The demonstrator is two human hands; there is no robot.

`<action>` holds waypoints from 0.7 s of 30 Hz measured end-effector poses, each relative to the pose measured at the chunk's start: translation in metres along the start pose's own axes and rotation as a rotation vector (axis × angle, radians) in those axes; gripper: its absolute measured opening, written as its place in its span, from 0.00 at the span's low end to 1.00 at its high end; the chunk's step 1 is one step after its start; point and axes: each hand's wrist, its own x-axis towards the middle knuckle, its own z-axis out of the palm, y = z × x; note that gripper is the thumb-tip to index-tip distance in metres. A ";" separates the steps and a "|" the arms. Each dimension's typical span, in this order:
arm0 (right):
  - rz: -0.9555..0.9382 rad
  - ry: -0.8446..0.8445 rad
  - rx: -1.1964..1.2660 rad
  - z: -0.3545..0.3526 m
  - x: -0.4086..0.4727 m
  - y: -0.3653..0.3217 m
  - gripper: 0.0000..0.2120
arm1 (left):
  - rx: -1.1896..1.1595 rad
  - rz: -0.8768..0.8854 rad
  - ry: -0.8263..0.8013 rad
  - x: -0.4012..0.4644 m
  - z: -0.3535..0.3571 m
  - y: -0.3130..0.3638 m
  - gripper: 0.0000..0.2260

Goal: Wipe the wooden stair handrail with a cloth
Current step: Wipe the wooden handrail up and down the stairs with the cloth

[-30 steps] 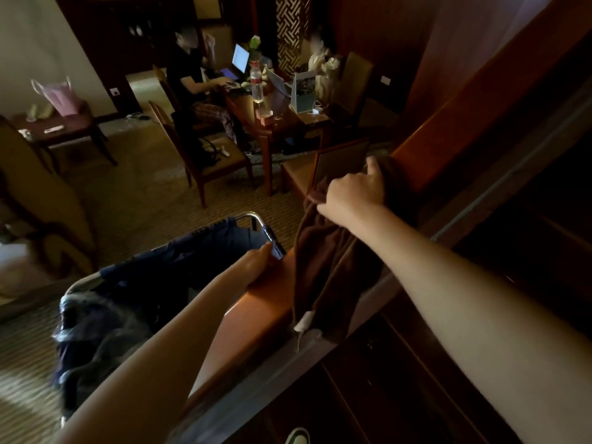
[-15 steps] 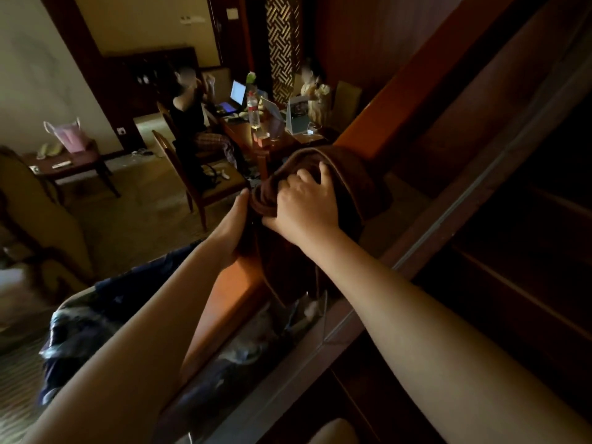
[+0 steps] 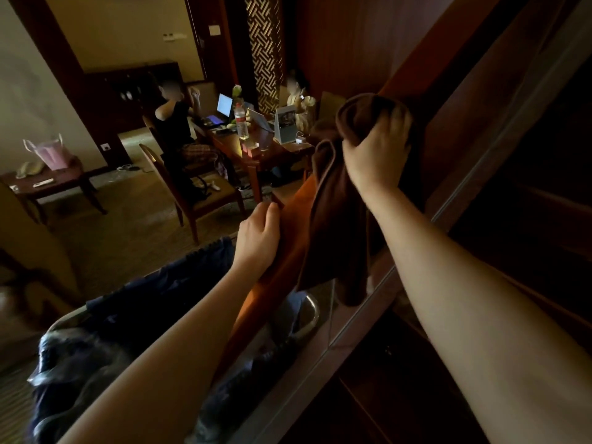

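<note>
Reaching forward from the bottom edge, two bare forearms stretch toward one sloping wooden handrail (image 3: 288, 238), which climbs from lower left to upper right. Nearest, below the left arm, sits one cart (image 3: 105, 341) with a metal rim, heaped with dark blue fabric. The left hand (image 3: 258, 241) rests on the rail's left edge, fingers loosely bent against the wood, holding nothing. Just beyond it, the right hand (image 3: 378, 152) grips one dark brown cloth (image 3: 333, 219), fingers curled around a bunched fold on top of the rail. The remaining cloth hangs down over the rail's right side, in front of a glass panel (image 3: 352, 309) with a metal frame.

Farther off, on patterned carpet, stands one empty wooden chair (image 3: 195, 193). Behind it, two people sit at one wooden desk (image 3: 256, 149). On the desk are two open laptops, one clear water bottle (image 3: 241, 123) with a red label whose writing is too small to read, and one upright pale board. At far left, one small side table (image 3: 54, 184) carries one pink bag (image 3: 51, 152). No writing anywhere is legible.
</note>
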 end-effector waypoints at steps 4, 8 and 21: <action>0.047 0.166 0.069 0.010 -0.001 -0.003 0.27 | -0.115 -0.061 -0.034 0.003 -0.003 -0.005 0.15; 0.118 0.241 0.202 0.018 -0.036 -0.010 0.28 | -0.290 -0.190 -0.095 0.006 -0.010 -0.011 0.17; 0.227 0.072 0.422 0.048 -0.196 -0.049 0.30 | -0.473 -0.258 -0.329 0.001 -0.032 -0.009 0.23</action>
